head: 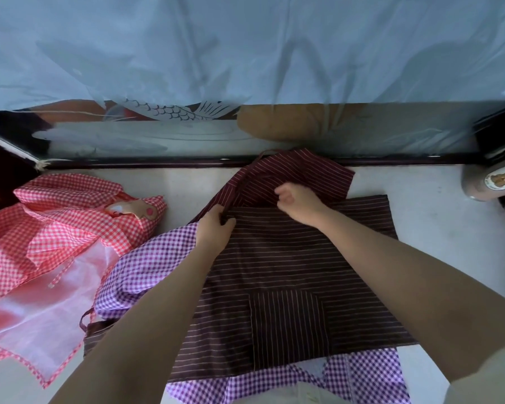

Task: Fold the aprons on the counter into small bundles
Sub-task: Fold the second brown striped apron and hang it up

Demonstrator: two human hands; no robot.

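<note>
The dark striped apron (pixel 289 258) is being spread flat across the middle of the pale counter (pixel 438 217), with its pocket (pixel 286 325) facing up in the lower centre and its upper part being folded over toward the top of the frame. Both bare forearms are being stretched up from the bottom edge, converging on that folded part. The left hand (pixel 213 228) is being held with fingers curled, and the apron's edge is being pinched between thumb and fingers. The right hand (pixel 298 204) is being held just above and to the right of it, fingers bent inward, and a fold of the striped cloth is being gripped. A purple checked apron (pixel 146 258) is being covered by the striped one, showing at lower left and bottom. A red checked apron (pixel 56 220) is lying crumpled at centre left.
</note>
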